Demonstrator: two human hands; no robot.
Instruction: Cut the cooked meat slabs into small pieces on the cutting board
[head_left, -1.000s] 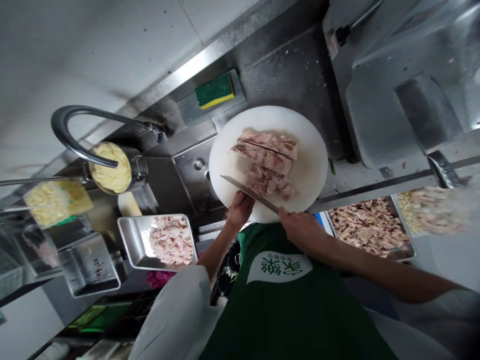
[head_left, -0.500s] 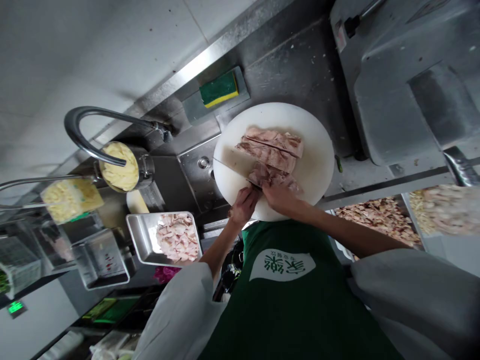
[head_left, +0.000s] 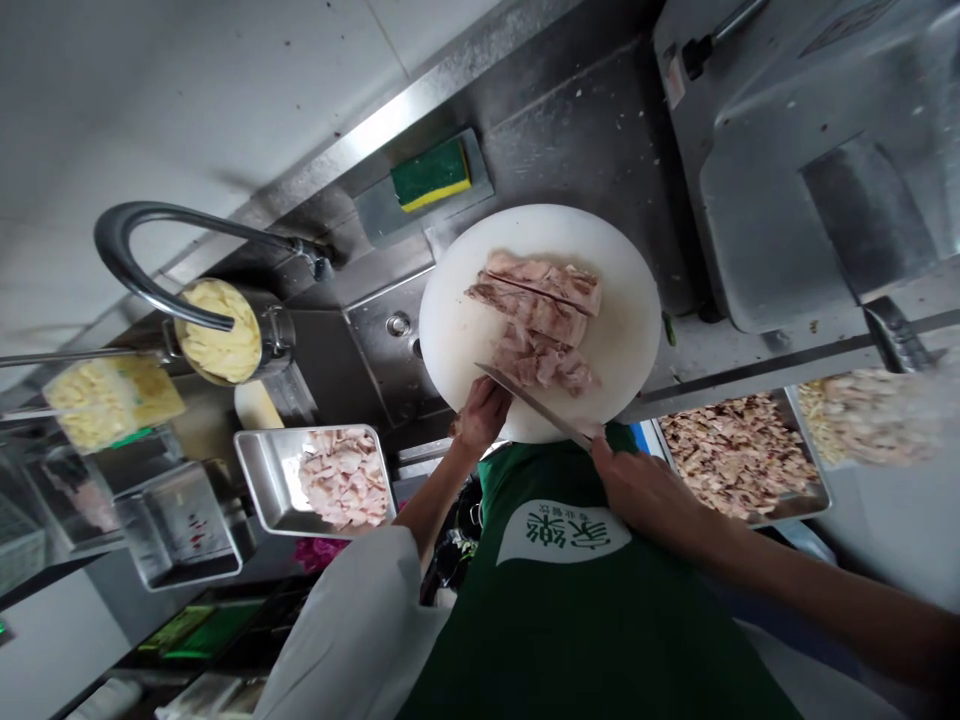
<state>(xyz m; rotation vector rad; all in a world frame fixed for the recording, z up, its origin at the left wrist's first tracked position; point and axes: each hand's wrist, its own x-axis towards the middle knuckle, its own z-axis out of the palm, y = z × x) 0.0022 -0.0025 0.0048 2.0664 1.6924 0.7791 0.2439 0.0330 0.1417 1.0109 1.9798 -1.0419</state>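
In the head view, a round white cutting board (head_left: 630, 285) fills the middle of the frame. Two long slabs of pale cooked meat (head_left: 536, 292) lie side by side on its upper half, with a dark gap between them; just below sits a heap of smaller meat pieces (head_left: 536, 358). The right hand (head_left: 619, 475), right of centre and just below the board's lower edge, is wrapped around the handle of a kitchen knife (head_left: 541, 408). The blade slants up and left across the lower part of the board, its tip near the left hand (head_left: 484, 410). That hand is at the board's lower left edge, fingers bunched; whether they pinch anything cannot be told.

At left of centre, a metal tray (head_left: 274, 485) carries flat pale meat slices (head_left: 345, 478). Above it, a steel pot (head_left: 280, 335) is filled with pale yellow slices (head_left: 221, 330), beneath a curved faucet (head_left: 225, 227). A green-and-yellow sponge (head_left: 430, 175) lies at upper centre. Chopped brown meat (head_left: 739, 455) fills another tray at lower right. A green apron (head_left: 585, 620) spans the bottom centre.
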